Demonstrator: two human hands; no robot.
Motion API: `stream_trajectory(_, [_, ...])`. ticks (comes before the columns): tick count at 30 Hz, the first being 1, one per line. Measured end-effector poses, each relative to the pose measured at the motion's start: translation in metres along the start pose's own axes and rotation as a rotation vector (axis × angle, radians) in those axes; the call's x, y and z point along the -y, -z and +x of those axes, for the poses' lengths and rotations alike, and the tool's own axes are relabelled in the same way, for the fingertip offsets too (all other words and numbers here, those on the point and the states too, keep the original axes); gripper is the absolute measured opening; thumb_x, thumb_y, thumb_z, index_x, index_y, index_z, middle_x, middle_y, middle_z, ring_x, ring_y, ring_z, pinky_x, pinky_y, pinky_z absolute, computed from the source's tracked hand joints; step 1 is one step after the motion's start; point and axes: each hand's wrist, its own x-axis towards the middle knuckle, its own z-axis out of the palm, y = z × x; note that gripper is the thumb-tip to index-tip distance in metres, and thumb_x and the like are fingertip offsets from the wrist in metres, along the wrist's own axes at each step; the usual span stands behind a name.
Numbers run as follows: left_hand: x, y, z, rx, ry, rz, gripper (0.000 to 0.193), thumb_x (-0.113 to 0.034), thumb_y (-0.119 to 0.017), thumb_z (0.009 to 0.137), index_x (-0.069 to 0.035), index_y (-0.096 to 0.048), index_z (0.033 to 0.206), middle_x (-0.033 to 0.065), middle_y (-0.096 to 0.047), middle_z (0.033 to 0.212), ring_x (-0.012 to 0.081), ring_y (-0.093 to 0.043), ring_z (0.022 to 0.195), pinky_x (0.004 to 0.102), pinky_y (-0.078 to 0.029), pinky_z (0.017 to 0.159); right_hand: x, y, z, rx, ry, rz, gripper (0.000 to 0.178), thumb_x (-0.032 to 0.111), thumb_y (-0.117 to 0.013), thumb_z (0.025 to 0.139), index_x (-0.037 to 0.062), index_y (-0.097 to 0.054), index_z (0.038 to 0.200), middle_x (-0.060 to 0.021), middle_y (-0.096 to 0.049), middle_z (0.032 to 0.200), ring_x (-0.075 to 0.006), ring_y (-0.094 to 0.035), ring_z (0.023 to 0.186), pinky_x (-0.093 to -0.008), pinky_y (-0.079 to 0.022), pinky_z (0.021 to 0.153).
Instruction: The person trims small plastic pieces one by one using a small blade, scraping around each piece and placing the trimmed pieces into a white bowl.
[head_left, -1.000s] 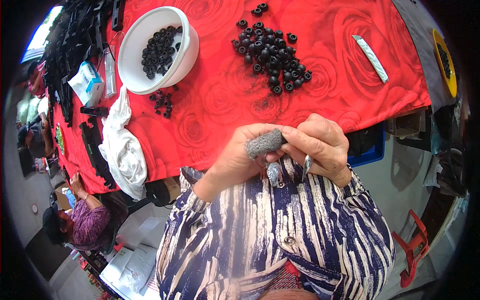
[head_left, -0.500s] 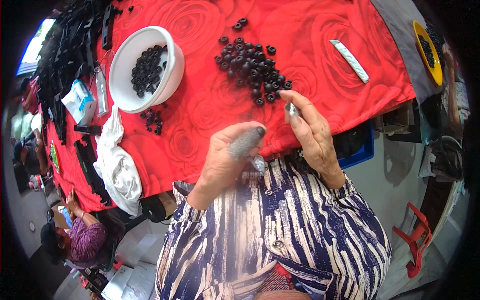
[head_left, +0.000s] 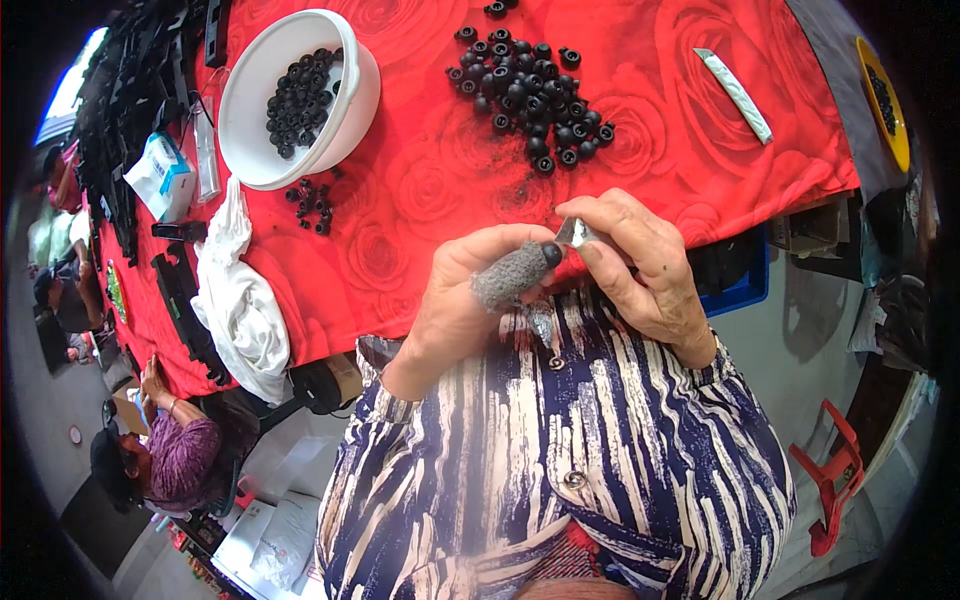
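My left hand [head_left: 455, 290] is closed around a small round black part [head_left: 551, 256], held at its fingertips. A grey fuzzy wrap [head_left: 505, 280] covers one of its digits, and a crumpled silvery bit [head_left: 540, 325] hangs below. My right hand [head_left: 645, 265] pinches a small flat shiny metal piece [head_left: 576, 233], blade-like, close beside the black part; whether they touch I cannot tell. Beyond my hands, a loose pile of similar black parts [head_left: 525, 90] lies on the red rose-patterned cloth [head_left: 420, 190]. At the left, a white bowl [head_left: 365, 115] holds more of them.
Small black scraps [head_left: 312, 208] lie below the bowl. A white cloth [head_left: 240, 300], a box [head_left: 165, 180] and long black strips [head_left: 120, 120] are at left. A white stick-shaped packet [head_left: 735, 95] and yellow dish [head_left: 895, 140] are right. Another person [head_left: 185, 450] sits at lower left.
My right hand has come away from the pile, bringing the metal piece beside the black part. My left hand has moved slightly right. The view has shifted a little.
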Motion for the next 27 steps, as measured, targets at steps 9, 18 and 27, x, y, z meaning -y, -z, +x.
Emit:
stream_trajectory(9, [0.001,0.001,0.002,0.025,0.005,0.01,0.025,-0.011,-0.06,0.086,-0.003,-0.061,0.111,0.0032,-0.061,0.085,0.0068,-0.053,0.072,0.0191,-0.043,0.064,-0.006,-0.003,-0.002,0.011,0.023,-0.007,0.02,0.003,-0.058,0.081,-0.0016,-0.057,0.101,-0.012,-0.053,0.075,-0.0237,-0.053,0.061,-0.0321,-0.042,0.054])
stream_trajectory(18, [0.005,0.004,0.002,0.056,0.056,-0.139,0.027,-0.011,-0.058,0.088,-0.001,-0.058,0.113,0.0063,-0.062,0.092,0.0097,-0.056,0.078,0.0223,-0.043,0.067,-0.007,-0.002,-0.001,0.04,0.005,0.06,0.019,0.002,-0.059,0.08,-0.0017,-0.059,0.099,-0.0116,-0.054,0.076,-0.0217,-0.054,0.061,-0.0305,-0.042,0.054])
stream_trajectory(27, [0.003,-0.002,0.004,0.055,0.098,-0.168,0.026,-0.017,-0.058,0.088,0.001,-0.059,0.107,0.0052,-0.062,0.094,0.0091,-0.056,0.08,0.0205,-0.041,0.069,-0.014,0.0,0.001,0.066,0.05,0.067,0.021,0.001,-0.06,0.078,-0.0024,-0.06,0.099,-0.0116,-0.055,0.075,-0.0216,-0.055,0.063,-0.0305,-0.043,0.054])
